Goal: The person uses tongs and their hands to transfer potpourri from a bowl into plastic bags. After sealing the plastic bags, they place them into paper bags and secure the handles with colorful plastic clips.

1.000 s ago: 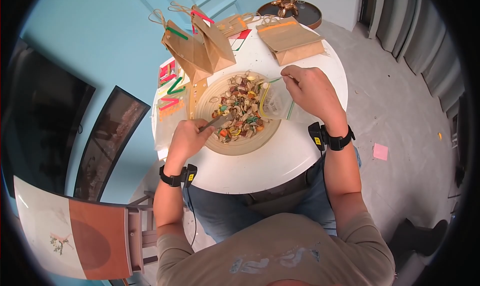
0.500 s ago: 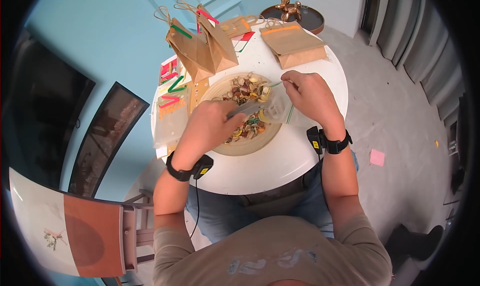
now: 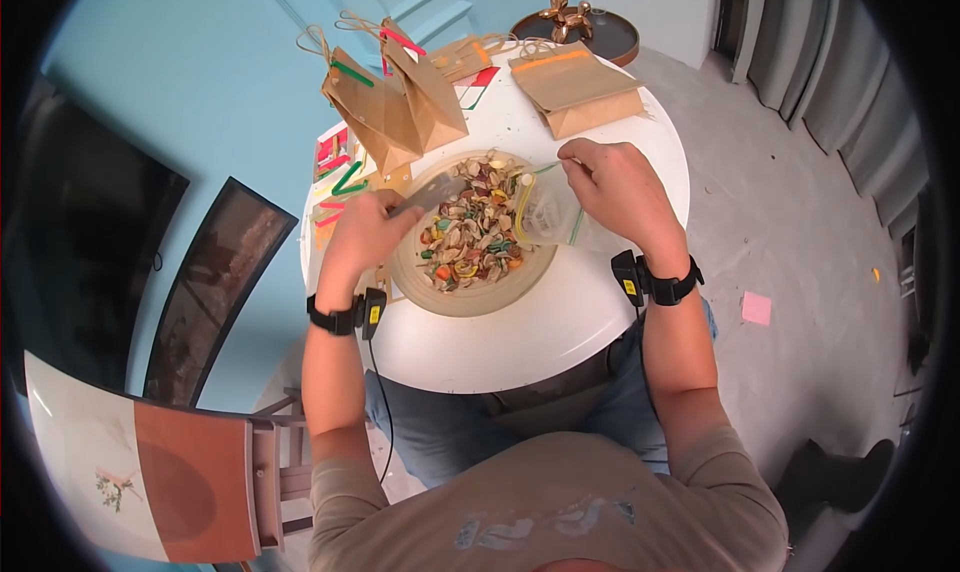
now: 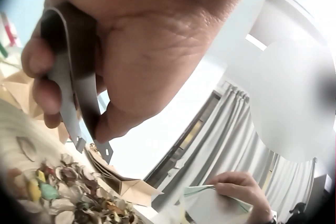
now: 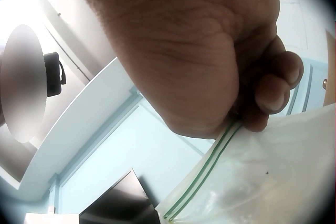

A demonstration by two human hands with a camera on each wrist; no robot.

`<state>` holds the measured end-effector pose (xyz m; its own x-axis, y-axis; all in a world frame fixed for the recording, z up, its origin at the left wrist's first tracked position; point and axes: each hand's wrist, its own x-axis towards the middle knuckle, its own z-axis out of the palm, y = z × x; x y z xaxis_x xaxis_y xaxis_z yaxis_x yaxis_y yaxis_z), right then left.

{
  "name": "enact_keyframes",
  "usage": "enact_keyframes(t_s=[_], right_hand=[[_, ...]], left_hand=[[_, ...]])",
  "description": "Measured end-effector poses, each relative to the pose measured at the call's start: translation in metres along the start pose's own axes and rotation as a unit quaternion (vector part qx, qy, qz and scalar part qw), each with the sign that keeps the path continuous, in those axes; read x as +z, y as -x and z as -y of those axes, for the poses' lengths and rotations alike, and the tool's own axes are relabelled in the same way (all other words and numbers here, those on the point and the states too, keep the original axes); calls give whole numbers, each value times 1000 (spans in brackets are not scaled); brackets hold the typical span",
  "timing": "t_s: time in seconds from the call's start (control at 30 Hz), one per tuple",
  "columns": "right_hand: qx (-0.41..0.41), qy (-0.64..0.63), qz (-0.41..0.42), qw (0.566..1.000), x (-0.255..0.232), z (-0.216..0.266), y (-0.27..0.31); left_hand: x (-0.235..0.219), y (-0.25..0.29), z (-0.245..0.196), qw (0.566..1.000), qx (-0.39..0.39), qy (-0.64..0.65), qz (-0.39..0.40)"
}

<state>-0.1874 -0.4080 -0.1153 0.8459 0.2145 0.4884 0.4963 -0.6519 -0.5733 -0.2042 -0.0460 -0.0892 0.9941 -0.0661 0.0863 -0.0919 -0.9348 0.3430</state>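
Note:
My left hand holds metal tongs by the bend, thumb on one arm and fingers on the other. In the head view the tongs' tips reach over the upper left of a round beige plate. Nothing shows between the tips in the left wrist view. Dried petals and colourful bits are heaped on the plate. With thumb and fingertips, my right hand pinches the green-striped zip edge of a clear plastic bag. The bag's open mouth faces left over the plate's right side, with some pieces in view inside.
Two upright brown paper bags stand at the back left of the white table. Another paper bag lies at the back right. Red and green strips are on the left side. A dark side table stands behind.
My left hand swung the tongs right to the bag's mouth, then back left, and now sits higher at the plate's upper left. The right hand kept its pinch on the bag almost in place.

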Motion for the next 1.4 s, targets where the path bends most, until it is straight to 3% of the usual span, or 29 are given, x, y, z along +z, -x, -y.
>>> enact_keyframes(t_s=[0.07,0.2,0.5,1.1,1.4], right_hand=[[1,0,0,1000,0,0,1],[10,-1,1,1000,-2,0,0],[12,4,9,1000,0,-2,-2],[18,5,15,1000,-5,-2,-1],[10,2,17,1000,-2,0,-2]], left_hand=[[15,-27,28,997,-45,56,22],[30,-63,38,986,-114,108,59],[32,-95,27,978,-120,78,155],[46,-75,5,988,-31,91,122],[34,-47,15,993,-40,79,78]])
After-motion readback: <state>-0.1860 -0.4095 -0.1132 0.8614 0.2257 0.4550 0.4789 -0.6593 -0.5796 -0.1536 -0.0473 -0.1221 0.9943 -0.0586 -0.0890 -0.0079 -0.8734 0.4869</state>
